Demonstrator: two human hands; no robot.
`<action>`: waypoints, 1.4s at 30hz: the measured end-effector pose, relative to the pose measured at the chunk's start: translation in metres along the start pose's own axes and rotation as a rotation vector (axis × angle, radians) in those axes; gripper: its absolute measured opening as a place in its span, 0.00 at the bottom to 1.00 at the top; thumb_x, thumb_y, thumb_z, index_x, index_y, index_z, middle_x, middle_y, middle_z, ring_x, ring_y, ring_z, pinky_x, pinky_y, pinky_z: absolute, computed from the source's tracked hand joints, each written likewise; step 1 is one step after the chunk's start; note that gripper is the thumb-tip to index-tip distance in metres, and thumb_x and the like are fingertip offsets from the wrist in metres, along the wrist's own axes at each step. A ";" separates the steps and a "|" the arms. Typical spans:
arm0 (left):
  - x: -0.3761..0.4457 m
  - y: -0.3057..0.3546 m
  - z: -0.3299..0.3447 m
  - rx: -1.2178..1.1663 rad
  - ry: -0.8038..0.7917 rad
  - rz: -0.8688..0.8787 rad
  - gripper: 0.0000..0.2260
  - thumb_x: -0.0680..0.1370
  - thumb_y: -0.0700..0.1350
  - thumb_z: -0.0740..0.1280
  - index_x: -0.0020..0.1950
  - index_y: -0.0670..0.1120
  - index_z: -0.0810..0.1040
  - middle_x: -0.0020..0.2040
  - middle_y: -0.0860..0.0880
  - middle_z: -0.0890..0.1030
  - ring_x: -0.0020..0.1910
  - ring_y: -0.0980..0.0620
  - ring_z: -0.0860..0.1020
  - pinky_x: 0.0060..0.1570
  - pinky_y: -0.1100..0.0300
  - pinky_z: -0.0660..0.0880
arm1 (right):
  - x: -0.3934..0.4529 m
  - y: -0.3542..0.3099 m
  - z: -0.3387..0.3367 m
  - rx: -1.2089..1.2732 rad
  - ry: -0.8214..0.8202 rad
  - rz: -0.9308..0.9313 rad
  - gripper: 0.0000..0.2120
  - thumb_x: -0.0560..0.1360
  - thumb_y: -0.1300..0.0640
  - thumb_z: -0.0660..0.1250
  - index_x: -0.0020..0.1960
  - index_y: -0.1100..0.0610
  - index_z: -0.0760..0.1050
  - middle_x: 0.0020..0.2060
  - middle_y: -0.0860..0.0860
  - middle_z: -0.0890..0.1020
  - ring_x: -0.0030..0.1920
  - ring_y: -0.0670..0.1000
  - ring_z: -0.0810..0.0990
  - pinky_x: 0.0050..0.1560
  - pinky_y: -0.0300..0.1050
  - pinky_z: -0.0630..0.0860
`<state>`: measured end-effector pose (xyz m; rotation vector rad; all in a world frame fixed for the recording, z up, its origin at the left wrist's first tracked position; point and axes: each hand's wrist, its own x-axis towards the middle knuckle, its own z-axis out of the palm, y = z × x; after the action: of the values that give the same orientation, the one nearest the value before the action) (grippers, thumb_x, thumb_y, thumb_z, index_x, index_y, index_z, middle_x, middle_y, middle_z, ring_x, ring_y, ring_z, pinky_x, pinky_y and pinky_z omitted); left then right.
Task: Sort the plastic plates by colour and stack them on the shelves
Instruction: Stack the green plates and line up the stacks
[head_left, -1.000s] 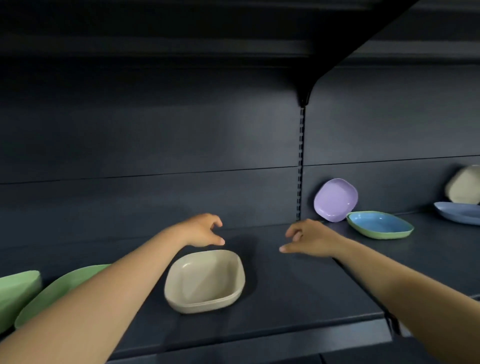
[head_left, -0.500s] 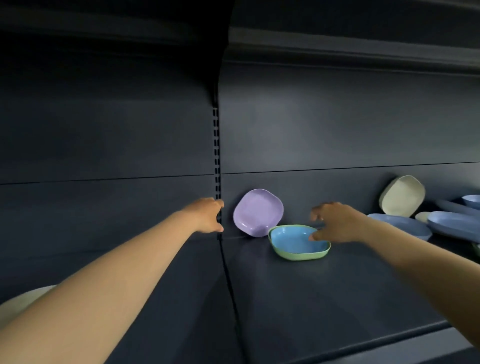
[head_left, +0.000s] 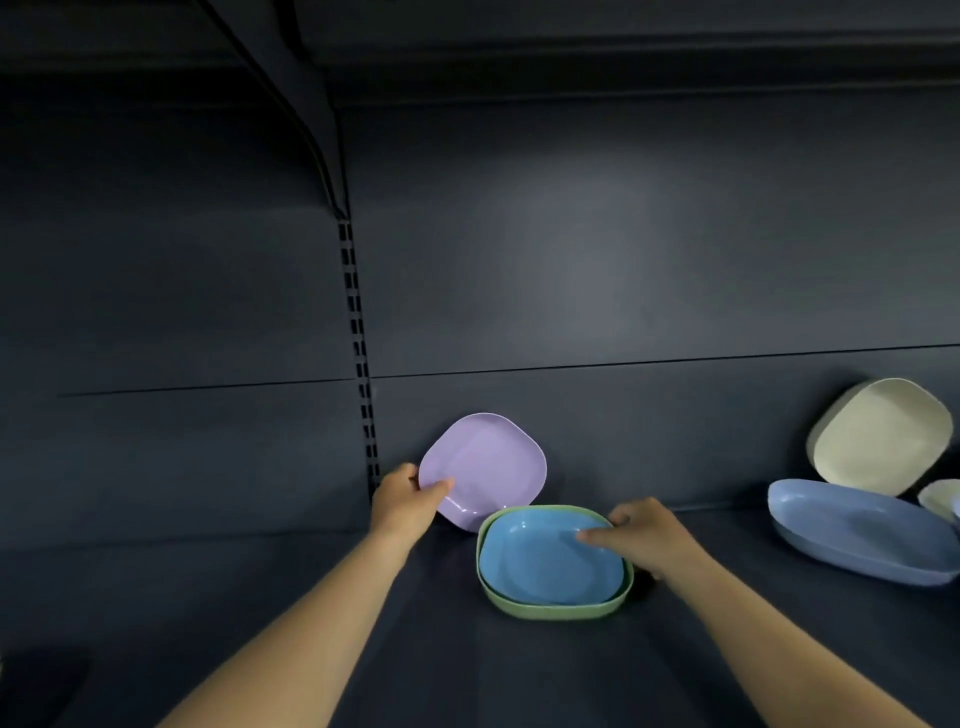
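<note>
A purple plate (head_left: 485, 465) leans against the back wall of the dark shelf (head_left: 363, 649). My left hand (head_left: 402, 496) pinches its lower left rim, thumb on the plate's face. In front of it a blue plate (head_left: 545, 564) lies nested inside a green plate (head_left: 550, 610). My right hand (head_left: 641, 535) grips the blue plate's right rim, thumb over the inner edge and fingers behind.
At the right a larger blue plate (head_left: 857, 535) lies flat. Behind it a cream plate (head_left: 880, 434) leans on the back wall, and another cream piece (head_left: 940, 499) shows at the frame edge. A slotted upright (head_left: 358, 353) runs down the back wall left of the purple plate.
The view has swung right, away from the cream and green plates at the left. Both hands reached forward: the left took the purple plate's rim, the right took the blue plate's rim.
</note>
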<state>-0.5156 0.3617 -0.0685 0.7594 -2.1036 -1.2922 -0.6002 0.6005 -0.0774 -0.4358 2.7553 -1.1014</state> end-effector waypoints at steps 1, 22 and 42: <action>0.001 -0.003 0.006 -0.051 0.018 -0.016 0.10 0.73 0.45 0.71 0.46 0.39 0.78 0.40 0.47 0.79 0.39 0.49 0.75 0.35 0.60 0.69 | 0.003 0.001 0.001 -0.008 0.000 0.002 0.25 0.63 0.46 0.75 0.27 0.54 0.61 0.23 0.47 0.64 0.26 0.49 0.63 0.27 0.41 0.59; 0.001 -0.021 0.026 -0.217 0.030 0.038 0.03 0.77 0.39 0.65 0.48 0.45 0.77 0.40 0.48 0.79 0.36 0.51 0.75 0.31 0.62 0.70 | 0.013 0.013 -0.012 -0.165 0.106 -0.079 0.22 0.71 0.56 0.69 0.28 0.55 0.57 0.24 0.49 0.62 0.28 0.49 0.60 0.27 0.42 0.58; -0.002 -0.017 0.024 -0.368 0.052 0.025 0.07 0.79 0.38 0.61 0.54 0.45 0.76 0.48 0.50 0.79 0.45 0.52 0.77 0.40 0.62 0.73 | 0.013 0.010 -0.013 -0.030 0.308 -0.237 0.05 0.76 0.59 0.64 0.47 0.54 0.79 0.38 0.50 0.81 0.40 0.51 0.78 0.40 0.46 0.74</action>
<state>-0.5282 0.3707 -0.0939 0.5966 -1.7562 -1.5683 -0.6176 0.6119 -0.0751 -0.6625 3.0511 -1.2782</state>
